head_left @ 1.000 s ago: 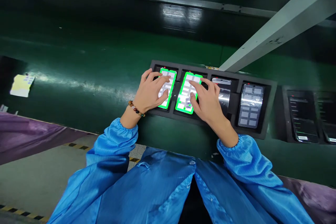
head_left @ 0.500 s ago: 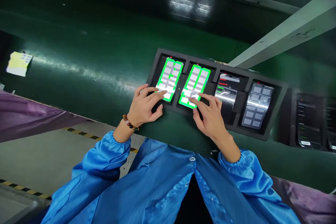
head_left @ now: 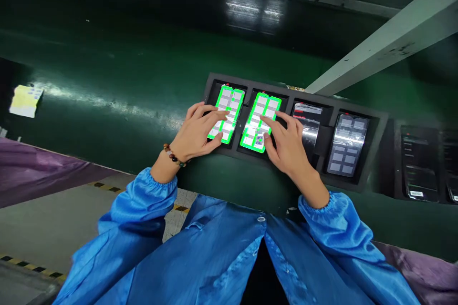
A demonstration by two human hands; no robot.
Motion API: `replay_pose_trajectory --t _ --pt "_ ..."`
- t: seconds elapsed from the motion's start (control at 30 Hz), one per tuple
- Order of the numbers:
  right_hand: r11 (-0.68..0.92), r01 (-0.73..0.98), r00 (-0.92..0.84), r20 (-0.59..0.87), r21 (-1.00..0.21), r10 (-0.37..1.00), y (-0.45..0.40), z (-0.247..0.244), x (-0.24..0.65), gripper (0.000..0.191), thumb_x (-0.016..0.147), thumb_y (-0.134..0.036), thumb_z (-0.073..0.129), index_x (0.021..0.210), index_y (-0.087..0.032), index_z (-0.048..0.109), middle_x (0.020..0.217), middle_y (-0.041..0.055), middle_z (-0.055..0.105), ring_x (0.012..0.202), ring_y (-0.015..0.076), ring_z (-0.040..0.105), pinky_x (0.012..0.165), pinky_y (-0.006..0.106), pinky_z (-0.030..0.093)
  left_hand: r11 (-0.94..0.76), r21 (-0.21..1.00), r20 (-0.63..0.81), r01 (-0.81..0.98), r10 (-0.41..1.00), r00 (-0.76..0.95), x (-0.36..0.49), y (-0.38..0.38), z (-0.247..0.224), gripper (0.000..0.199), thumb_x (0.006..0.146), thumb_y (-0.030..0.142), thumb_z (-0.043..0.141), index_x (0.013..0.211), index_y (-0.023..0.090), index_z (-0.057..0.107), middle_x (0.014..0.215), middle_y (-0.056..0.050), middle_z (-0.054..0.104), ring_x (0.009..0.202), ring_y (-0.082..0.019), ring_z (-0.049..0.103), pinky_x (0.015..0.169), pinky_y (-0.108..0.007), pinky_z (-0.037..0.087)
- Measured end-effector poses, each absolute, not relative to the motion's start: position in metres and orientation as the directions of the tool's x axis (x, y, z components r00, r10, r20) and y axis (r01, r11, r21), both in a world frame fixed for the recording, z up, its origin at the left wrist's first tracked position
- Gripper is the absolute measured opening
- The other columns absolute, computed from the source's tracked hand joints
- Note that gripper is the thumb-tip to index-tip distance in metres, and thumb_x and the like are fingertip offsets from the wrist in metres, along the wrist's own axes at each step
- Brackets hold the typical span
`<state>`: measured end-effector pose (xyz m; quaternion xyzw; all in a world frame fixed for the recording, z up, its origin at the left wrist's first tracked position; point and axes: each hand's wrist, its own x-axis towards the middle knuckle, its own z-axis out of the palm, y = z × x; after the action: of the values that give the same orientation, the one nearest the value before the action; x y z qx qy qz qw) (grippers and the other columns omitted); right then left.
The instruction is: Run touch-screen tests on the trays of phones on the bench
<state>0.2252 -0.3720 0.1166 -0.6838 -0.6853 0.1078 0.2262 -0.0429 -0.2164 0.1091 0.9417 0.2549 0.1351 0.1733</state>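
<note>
A dark foam tray (head_left: 242,126) on the green table holds several smartphones in separate slots. The leftmost phone (head_left: 232,100) shows a lit grid of white and grey blocks with green lines. My left hand (head_left: 195,133) lies over it, fingers spread, with a fingertip at the screen's middle. The second phone (head_left: 266,105) has a similar lit screen with small dark squares near its lower end. My right hand (head_left: 288,145) reaches over its right side, fingers apart, index fingertip on the screen. Neither hand grips anything.
Further right in the tray are a dark phone (head_left: 309,126) with red and white marks and a phone with a dim grid (head_left: 348,145). Another tray (head_left: 399,162) with phones sits at the right. A yellowish paper (head_left: 26,101) lies far left. A pale beam (head_left: 386,40) slants behind.
Both index fingertips have moved up their screens toward the phones' far ends. Small dark squares now show on the second phone. The view has shifted slightly.
</note>
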Motion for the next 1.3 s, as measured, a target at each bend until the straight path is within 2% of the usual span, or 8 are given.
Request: replay_pose_trajectory --t 0.23,0.37,0.57,0.73,0.93,1.07,1.2,1.3 --pt "-0.001 0.905 0.079 0.164 -0.426 0.983 -0.346 0.116 0.235 0.051 0.113 -0.032 0.034 0.160 -0.026 0.051 0.149 0.0109 0.072 0.157 0.0377 0.044 0.125 0.062 0.033 -0.808 0.401 0.199 0.432 0.537 0.820 -0.008 -0.183 0.105 0.045 0.104 0.052 0.050 0.141 0.029 0.060 0.148 -0.006 0.072 0.143 -0.033 0.057 0.134 -0.062 0.027" --pt "0.017 0.902 0.056 0.155 -0.431 0.986 -0.345 0.115 0.224 0.049 0.113 -0.032 0.035 0.159 -0.026 0.052 0.155 0.0086 0.069 0.156 0.0379 0.044 0.124 0.061 0.034 -0.770 0.379 0.223 0.512 0.614 0.758 -0.013 -0.192 0.105 0.038 0.103 0.046 0.050 0.135 0.029 0.061 0.144 -0.005 0.074 0.143 -0.032 0.058 0.138 -0.061 0.021" --pt "0.070 0.906 0.001 0.168 -0.418 0.986 -0.335 0.118 0.209 0.048 0.115 -0.032 0.036 0.157 -0.023 0.054 0.159 0.0065 0.068 0.158 0.0358 0.042 0.127 0.058 0.031 -0.687 0.360 0.251 0.631 0.723 0.643 -0.020 -0.206 0.105 0.032 0.102 0.038 0.051 0.130 0.028 0.062 0.142 -0.005 0.075 0.139 -0.033 0.060 0.137 -0.061 0.022" --pt "-0.045 0.891 0.150 0.200 -0.452 0.968 -0.355 0.121 0.226 0.047 0.114 -0.033 0.038 0.155 -0.026 0.058 0.137 0.0098 0.078 0.153 0.0388 0.048 0.124 0.063 0.032 -0.724 0.359 0.250 0.589 0.683 0.687 -0.004 -0.211 0.107 0.032 0.099 0.038 0.054 0.129 0.027 0.062 0.134 -0.006 0.077 0.139 -0.034 0.061 0.137 -0.062 0.023" --pt "-0.105 0.874 0.227 0.207 -0.474 0.952 -0.376 0.118 0.237 0.045 0.113 -0.032 0.040 0.153 -0.026 0.059 0.142 0.0107 0.075 0.153 0.0380 0.048 0.123 0.062 0.033 -0.797 0.334 0.239 0.503 0.588 0.773 0.012 -0.218 0.108 0.034 0.100 0.037 0.054 0.131 0.027 0.065 0.137 -0.005 0.077 0.139 -0.035 0.061 0.136 -0.063 0.025" --pt "-0.074 0.871 0.185 0.184 -0.487 0.966 -0.366 0.115 0.227 0.045 0.114 -0.032 0.038 0.154 -0.025 0.058 0.141 0.0092 0.077 0.154 0.0376 0.046 0.123 0.061 0.033 -0.771 0.347 0.268 0.534 0.627 0.731 0.003 -0.216 0.106 0.033 0.100 0.036 0.055 0.131 0.027 0.065 0.132 -0.005 0.079 0.137 -0.034 0.062 0.135 -0.062 0.025" --pt "0.028 0.876 0.072 0.189 -0.482 0.979 -0.351 0.113 0.212 0.046 0.114 -0.031 0.038 0.156 -0.025 0.056 0.151 0.0075 0.073 0.156 0.0365 0.044 0.125 0.060 0.034 -0.669 0.341 0.303 0.660 0.743 0.596 -0.015 -0.214 0.103 0.031 0.102 0.035 0.054 0.129 0.026 0.065 0.129 -0.007 0.079 0.134 -0.035 0.063 0.133 -0.062 0.025" --pt "0.097 0.865 0.006 0.203 -0.492 0.979 -0.349 0.112 0.205 0.047 0.114 -0.029 0.038 0.158 -0.026 0.056 0.153 0.0069 0.072 0.156 0.0357 0.045 0.125 0.060 0.034 -0.646 0.331 0.347 0.688 0.761 0.548 -0.026 -0.218 0.102 0.028 0.101 0.033 0.056 0.126 0.027 0.065 0.131 -0.006 0.080 0.133 -0.034 0.064 0.131 -0.063 0.027"
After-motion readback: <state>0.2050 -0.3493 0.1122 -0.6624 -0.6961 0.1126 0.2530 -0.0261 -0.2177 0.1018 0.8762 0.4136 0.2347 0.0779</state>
